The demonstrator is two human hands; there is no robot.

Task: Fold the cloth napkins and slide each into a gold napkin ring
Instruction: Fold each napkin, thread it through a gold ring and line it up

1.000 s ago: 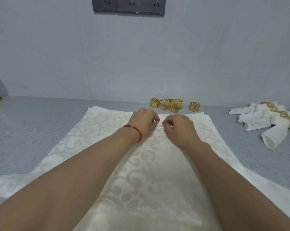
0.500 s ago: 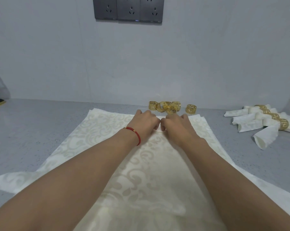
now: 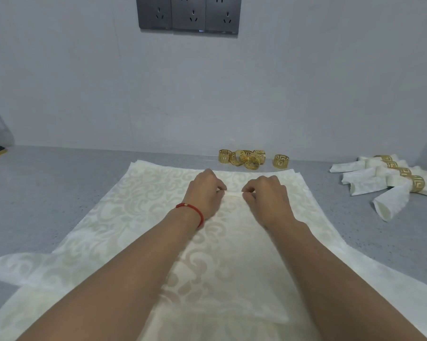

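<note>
We are partway through the job — some napkins are done, the one in hand has barely begun. At about 8 o'clock a loose corner of cloth (image 3: 13,267) trails off toward the left edge of the counter (image 3: 60,183). In the middle lies the spread napkin (image 3: 158,193), with at least one more sheet under it, judging by the doubled far edge. Our left hand (image 3: 205,193) and right hand (image 3: 266,195) sit close together on it, each pinching a small raised ridge of cloth between thumb and fingers — the first pleat or fold, as we judge it. At 12 o'clock, just beyond the napkin's far edge, the loose gold rings (image 3: 246,158) wait by the wall, five or so, none yet threaded. At 2 o'clock, well apart, the finished napkins (image 3: 384,183) lie heaped, each rolled through its ring. So folding, ringing and the sheets beneath are all left.
</note>
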